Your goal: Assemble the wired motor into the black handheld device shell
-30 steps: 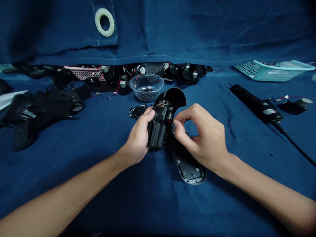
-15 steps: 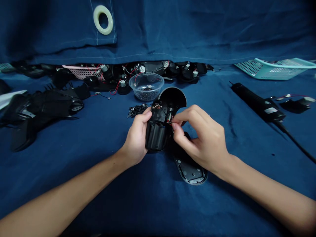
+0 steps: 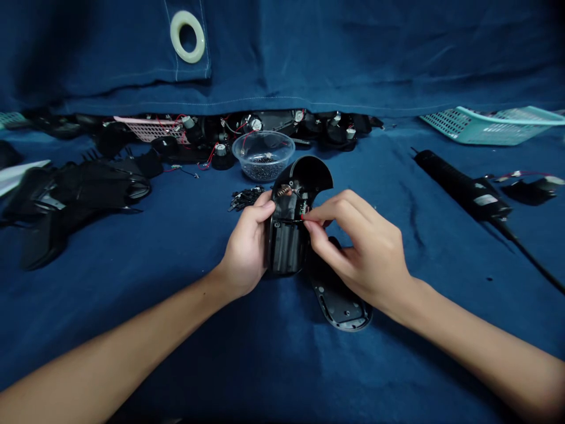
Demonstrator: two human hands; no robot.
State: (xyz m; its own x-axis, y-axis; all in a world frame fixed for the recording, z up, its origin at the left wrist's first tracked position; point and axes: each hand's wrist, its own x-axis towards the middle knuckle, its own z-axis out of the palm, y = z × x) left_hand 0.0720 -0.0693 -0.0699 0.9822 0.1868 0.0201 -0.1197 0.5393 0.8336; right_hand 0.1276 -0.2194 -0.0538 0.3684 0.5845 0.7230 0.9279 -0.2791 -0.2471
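The left hand [image 3: 247, 247] grips an open black plastic housing [image 3: 286, 244] at the centre of the frame, a coiled spring [image 3: 283, 189] showing inside. The right hand [image 3: 357, 250] pinches closed at a thin red wire [image 3: 302, 217] in the housing. A black base plate [image 3: 342, 306] lies just below on blue cloth [image 3: 176, 353]; a clear bowl [image 3: 263, 147] stands beyond.
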